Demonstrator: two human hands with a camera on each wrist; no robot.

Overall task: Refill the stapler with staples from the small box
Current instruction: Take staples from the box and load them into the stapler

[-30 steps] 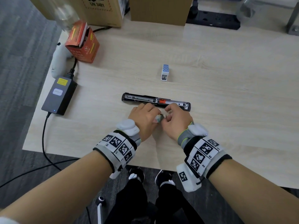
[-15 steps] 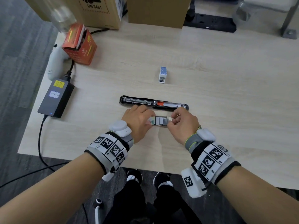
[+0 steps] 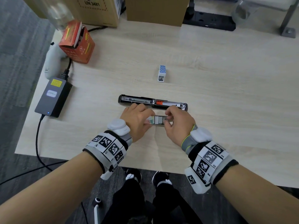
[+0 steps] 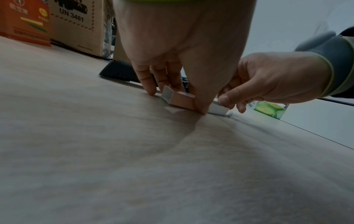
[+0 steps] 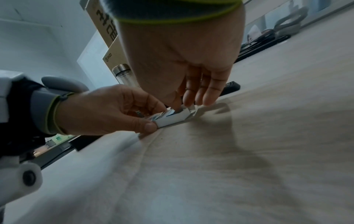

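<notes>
The black stapler (image 3: 153, 102) lies folded open on the table, its orange pusher showing in the channel. Just in front of it is the small staple box, slid apart. My left hand (image 3: 148, 118) pinches its pink sleeve (image 4: 180, 98) between thumb and fingers. My right hand (image 3: 167, 118) pinches the end of the white inner tray (image 5: 172, 118). The tray (image 3: 158, 120) sticks out to the right, and grey staple strips show in it. The box rests on the table.
A small blue and white object (image 3: 162, 73) stands behind the stapler. An orange carton (image 3: 77, 44), a power adapter (image 3: 53, 97) with its cable and cardboard boxes (image 3: 97, 10) are at the left and back. The table's front edge (image 3: 161, 168) is near my wrists.
My hands have drawn apart. The tray has slid out of the sleeve to the right, and the staples now show.
</notes>
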